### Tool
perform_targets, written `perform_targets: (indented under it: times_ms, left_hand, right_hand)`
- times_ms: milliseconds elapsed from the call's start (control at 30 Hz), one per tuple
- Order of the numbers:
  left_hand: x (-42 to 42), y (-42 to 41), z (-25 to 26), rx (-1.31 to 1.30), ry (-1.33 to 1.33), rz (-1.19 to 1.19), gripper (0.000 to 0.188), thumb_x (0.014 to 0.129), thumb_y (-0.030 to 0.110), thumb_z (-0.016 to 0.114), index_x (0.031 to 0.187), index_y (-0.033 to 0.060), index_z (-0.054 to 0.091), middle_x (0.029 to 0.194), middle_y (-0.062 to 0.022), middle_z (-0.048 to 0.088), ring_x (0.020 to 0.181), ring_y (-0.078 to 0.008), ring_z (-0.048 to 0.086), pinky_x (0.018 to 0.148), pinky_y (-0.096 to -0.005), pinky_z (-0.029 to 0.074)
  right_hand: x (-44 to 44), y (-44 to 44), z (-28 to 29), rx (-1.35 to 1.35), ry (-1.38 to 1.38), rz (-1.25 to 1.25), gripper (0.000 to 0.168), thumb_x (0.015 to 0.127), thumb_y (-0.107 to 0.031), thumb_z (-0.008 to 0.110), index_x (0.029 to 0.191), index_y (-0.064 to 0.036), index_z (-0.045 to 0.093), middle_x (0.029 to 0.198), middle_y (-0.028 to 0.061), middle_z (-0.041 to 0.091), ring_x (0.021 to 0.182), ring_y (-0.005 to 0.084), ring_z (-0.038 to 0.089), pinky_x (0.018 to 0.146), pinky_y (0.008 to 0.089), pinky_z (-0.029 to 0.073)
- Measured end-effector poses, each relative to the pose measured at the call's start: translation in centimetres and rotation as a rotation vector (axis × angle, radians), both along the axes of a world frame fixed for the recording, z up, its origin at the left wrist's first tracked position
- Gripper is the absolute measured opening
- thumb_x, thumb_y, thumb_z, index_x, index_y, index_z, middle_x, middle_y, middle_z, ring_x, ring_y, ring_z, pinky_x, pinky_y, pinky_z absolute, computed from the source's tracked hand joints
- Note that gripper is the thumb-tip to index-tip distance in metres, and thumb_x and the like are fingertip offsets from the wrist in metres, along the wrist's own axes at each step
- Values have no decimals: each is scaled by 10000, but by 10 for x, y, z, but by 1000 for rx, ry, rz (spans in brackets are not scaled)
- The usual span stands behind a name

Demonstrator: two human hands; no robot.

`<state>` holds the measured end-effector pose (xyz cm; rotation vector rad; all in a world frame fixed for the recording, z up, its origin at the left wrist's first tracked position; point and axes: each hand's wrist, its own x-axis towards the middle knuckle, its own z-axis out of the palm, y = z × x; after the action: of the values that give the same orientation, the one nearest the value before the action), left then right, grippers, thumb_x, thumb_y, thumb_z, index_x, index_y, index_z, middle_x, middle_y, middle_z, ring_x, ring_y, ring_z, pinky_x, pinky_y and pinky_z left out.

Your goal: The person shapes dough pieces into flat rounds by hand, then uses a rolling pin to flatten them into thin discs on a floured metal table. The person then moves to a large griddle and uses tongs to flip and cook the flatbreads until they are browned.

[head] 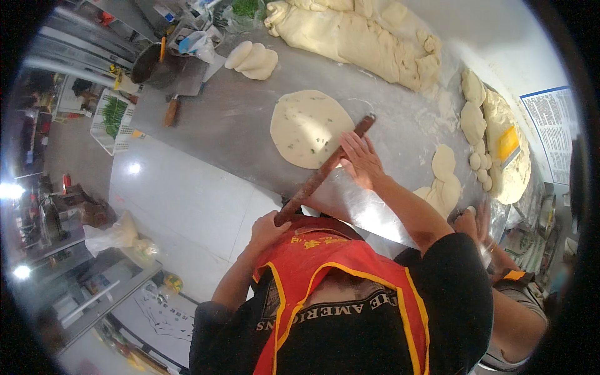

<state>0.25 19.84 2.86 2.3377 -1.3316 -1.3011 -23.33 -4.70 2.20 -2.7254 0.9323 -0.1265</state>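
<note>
My left hand (268, 230) is closed round the near end of a long wooden rolling pin (313, 182), close to my red apron (318, 248). Farther up the pin, my right hand (362, 158) rests over it, with fingers bent across the wood and the thumb apart. The pin slants over the right lower edge of a flat round of dough (307, 126) flecked with green bits. This round lies on a grey metal worktable (234, 122); the pin's far tip reaches past it.
A large dough slab (351, 37) lies at the back. Dough pieces (253, 61), a cleaver (190, 82) and a dark pot (152, 65) are at left. At right are dough rounds (445, 173), small dough balls (482, 164), a yellow scraper (508, 145) and a co-worker's hands (473, 222).
</note>
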Motion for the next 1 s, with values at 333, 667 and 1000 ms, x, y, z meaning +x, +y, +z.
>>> perform_targets:
  times_ms: [333,667,1000]
  left_hand:
    - [145,-80,9,-264,-533,82,337,778,298,644,1027,77,595,890,-176,665,846,-370,632,766,-460,487]
    - [162,-155,-10,-797,-576,-105,585,766,168,691,1260,-6,429,1309,-198,423,1268,-356,351,1058,-447,288]
    - [83,-320,36,-415,152,-743,338,773,299,677,1019,67,677,980,-139,661,949,-257,616,849,-372,455]
  right_hand:
    - [53,-61,-39,263,-196,-680,553,750,-283,682,1194,-5,504,1123,186,588,1034,335,562,851,395,460]
    - [82,-47,-15,353,-498,-648,216,764,-158,653,909,-25,566,777,174,618,721,292,628,657,363,488]
    - [50,-24,61,981,-960,-599,84,858,-17,606,928,-63,612,838,-9,655,767,68,588,658,242,482]
